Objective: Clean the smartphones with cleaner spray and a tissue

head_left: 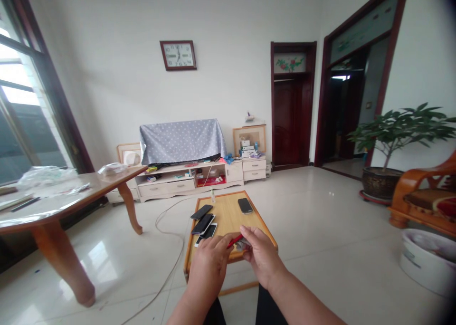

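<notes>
Pinching a red stick over the near edge of a wooden tray, the left hand keeps its fingers pressed together. The right hand curls its fingers down around a small silver object, which sits just beside the stick's end (its exact shape is hidden by the fingers). Both hands are close together, almost touching. Three phones lie overlapping on the tray's left side, near the left hand, while a fourth phone lies apart at the right. A small bottle stands at the far edge.
</notes>
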Available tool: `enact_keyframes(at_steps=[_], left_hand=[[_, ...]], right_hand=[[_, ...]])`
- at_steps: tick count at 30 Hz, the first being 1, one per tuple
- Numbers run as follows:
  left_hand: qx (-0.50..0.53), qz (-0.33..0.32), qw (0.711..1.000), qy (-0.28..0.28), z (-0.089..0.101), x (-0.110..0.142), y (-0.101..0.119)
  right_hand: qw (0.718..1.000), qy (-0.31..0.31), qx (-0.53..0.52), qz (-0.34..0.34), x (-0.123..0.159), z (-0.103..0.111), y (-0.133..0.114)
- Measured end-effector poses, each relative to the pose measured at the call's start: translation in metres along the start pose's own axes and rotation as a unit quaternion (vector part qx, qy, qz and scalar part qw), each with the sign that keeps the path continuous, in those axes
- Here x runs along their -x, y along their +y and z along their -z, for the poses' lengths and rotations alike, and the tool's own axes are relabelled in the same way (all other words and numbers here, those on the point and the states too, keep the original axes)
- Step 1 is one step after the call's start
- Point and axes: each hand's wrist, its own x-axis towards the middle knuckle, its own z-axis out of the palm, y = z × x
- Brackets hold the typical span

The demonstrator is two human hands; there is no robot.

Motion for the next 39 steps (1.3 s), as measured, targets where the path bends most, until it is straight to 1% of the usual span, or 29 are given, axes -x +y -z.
enact_keyframes(at_steps=[2,5,6,8,10,12,15,18,20,21,23,25,26,27,29,31,34,37,39], left_hand=[[0.100,0.030,0.994,0.017,-0.004,0.001,-0.003],[0.247,0.091,0.963,0.065,-0.012,0.002,-0.009],[0.272,0.102,0.954,0.075,-0.015,0.002,-0.010],[0.293,0.106,0.945,0.095,-0.021,0.002,-0.015],[0.311,0.118,0.936,0.117,-0.025,0.001,-0.020],[0.357,0.158,0.911,0.133,-0.029,-0.002,-0.027],[0.454,0.229,0.846,0.163,-0.032,-0.010,-0.035],[0.517,0.261,0.790,0.201,-0.030,-0.021,-0.035],[0.567,0.280,0.746,0.211,-0.028,-0.028,-0.032],[0.597,0.291,0.721,0.199,-0.026,-0.030,-0.031],[0.659,0.308,0.671,0.145,-0.025,-0.031,-0.031],[0.714,0.302,0.624,0.095,-0.026,-0.027,-0.034],[0.738,0.289,0.604,0.085,-0.028,-0.023,-0.038],[0.757,0.270,0.588,0.091,-0.031,-0.019,-0.041],[0.789,0.230,0.563,0.087,-0.037,-0.011,-0.049],[0.803,0.198,0.555,0.082,-0.043,-0.004,-0.056],[0.803,0.185,0.562,0.076,-0.047,0.002,-0.063],[0.795,0.191,0.569,0.086,-0.044,0.005,-0.066],[0.795,0.193,0.568,0.093,-0.039,0.007,-0.067]], right_hand=[[0.999,-0.014,-0.031,-0.024,-0.001,0.003,0.002],[0.997,-0.002,-0.061,-0.038,-0.004,0.006,0.007],[0.997,0.005,-0.067,-0.038,-0.004,0.006,0.009],[0.997,0.006,-0.075,-0.031,-0.004,0.006,0.011],[0.996,-0.011,-0.086,-0.022,-0.001,0.005,0.012],[0.994,-0.033,-0.101,-0.015,0.002,0.004,0.012],[0.992,-0.050,-0.113,-0.014,0.008,0.002,0.013],[0.992,-0.057,-0.113,-0.021,0.012,0.001,0.015],[0.990,-0.067,-0.118,-0.025,0.014,0.000,0.016],[0.989,-0.074,-0.123,-0.027,0.016,0.000,0.017],[0.986,-0.093,-0.133,-0.037,0.022,-0.001,0.019],[0.981,-0.122,-0.140,-0.054,0.029,-0.004,0.023],[0.978,-0.138,-0.144,-0.063,0.033,-0.006,0.026],[0.975,-0.152,-0.148,-0.071,0.036,-0.009,0.030],[0.971,-0.164,-0.151,-0.082,0.042,-0.012,0.038],[0.973,-0.153,-0.145,-0.092,0.044,-0.016,0.047],[0.978,-0.139,-0.121,-0.099,0.044,-0.019,0.057],[0.977,-0.158,-0.090,-0.108,0.047,-0.020,0.061],[0.973,-0.178,-0.073,-0.129,0.049,-0.017,0.062]])
